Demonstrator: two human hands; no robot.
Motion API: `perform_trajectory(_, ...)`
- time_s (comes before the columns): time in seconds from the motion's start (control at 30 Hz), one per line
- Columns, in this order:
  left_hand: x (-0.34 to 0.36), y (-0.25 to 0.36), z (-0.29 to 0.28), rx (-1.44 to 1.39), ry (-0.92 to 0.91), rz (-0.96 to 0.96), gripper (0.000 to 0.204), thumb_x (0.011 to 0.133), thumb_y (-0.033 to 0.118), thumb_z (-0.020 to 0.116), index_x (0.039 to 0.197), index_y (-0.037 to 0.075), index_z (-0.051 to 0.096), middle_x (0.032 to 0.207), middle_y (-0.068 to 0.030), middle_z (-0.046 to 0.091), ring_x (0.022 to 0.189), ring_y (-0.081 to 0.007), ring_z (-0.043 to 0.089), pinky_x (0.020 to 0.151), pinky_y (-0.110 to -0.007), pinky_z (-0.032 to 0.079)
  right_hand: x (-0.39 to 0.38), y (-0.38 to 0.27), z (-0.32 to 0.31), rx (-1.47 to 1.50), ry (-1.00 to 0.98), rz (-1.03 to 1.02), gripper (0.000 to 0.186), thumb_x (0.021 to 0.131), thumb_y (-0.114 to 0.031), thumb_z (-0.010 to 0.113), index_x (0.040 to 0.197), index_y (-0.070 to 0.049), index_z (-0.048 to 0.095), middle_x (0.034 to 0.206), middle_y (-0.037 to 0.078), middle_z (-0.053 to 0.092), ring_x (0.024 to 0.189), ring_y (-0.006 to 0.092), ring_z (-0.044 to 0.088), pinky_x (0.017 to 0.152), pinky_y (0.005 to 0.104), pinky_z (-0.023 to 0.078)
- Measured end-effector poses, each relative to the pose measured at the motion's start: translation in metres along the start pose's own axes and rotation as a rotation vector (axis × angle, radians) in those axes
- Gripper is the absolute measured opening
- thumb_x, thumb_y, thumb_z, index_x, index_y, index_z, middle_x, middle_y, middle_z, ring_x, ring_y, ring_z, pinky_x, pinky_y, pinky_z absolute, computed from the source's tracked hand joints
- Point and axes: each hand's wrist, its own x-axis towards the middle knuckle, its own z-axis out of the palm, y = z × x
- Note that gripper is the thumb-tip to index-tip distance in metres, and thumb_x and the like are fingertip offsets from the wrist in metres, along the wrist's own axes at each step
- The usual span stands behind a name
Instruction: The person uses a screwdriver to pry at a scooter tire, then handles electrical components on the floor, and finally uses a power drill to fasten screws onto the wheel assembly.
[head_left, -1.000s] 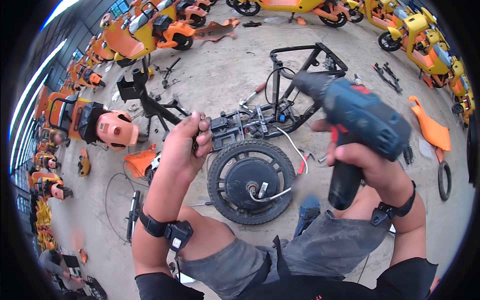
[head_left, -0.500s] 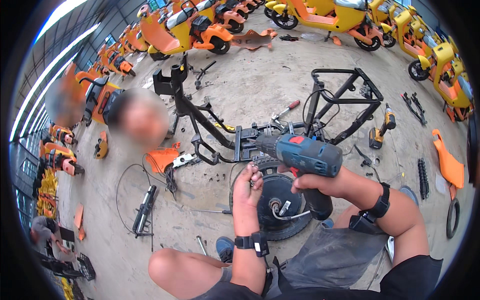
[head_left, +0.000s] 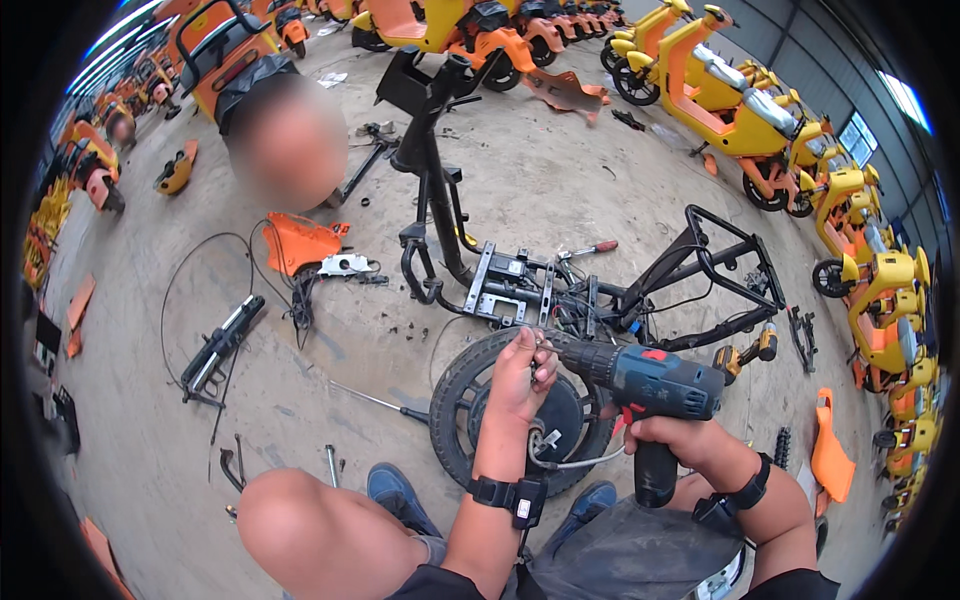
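Gripping the drill [head_left: 655, 388] by its handle with the right hand [head_left: 680, 437], seemingly for trigger reach, pointing toward nine o'clock at the wheel's [head_left: 572, 412] three-o'clock side. Curling the left hand [head_left: 522, 375] beside the chuck [head_left: 590, 361], perhaps for steadying; unable to tell whether closed on anything.

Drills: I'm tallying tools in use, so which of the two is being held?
The blue drill, gripped in the right hand; the yellow drill lies untouched on the floor.
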Motion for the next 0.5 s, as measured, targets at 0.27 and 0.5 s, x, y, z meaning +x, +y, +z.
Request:
perform_trajectory(0.27, -0.0055, 0.0080, -0.0079, 0.173, 0.009, 0.052, 0.030, 0.102, 0.040, 0.055, 0.099, 0.011, 0.055, 0.071, 0.0035, 0.046, 0.054, -0.0061, 0.044, 0.044, -0.020, 0.031, -0.0006, 0.0005, 0.0071, -0.021, 0.029, 0.003, 0.054, 0.079, 0.004, 0.056, 0.133, -0.002, 0.050, 0.109, 0.015, 0.069, 0.073, 0.0181, 0.067, 0.069, 0.0327, 0.057)
perform_trajectory(0.5, -0.0067, 0.0062, -0.0067, 0.321, 0.048, 0.050, 0.030, 0.102, 0.041, 0.056, 0.096, 0.011, 0.055, 0.070, 0.0032, 0.046, 0.054, -0.0060, 0.045, 0.044, -0.020, 0.031, -0.0012, 0.0032, 0.0033, -0.053, 0.024, -0.007, 0.054, 0.080, 0.006, 0.055, 0.133, -0.002, 0.051, 0.109, 0.013, 0.069, 0.072, 0.0172, 0.067, 0.069, 0.0325, 0.057)
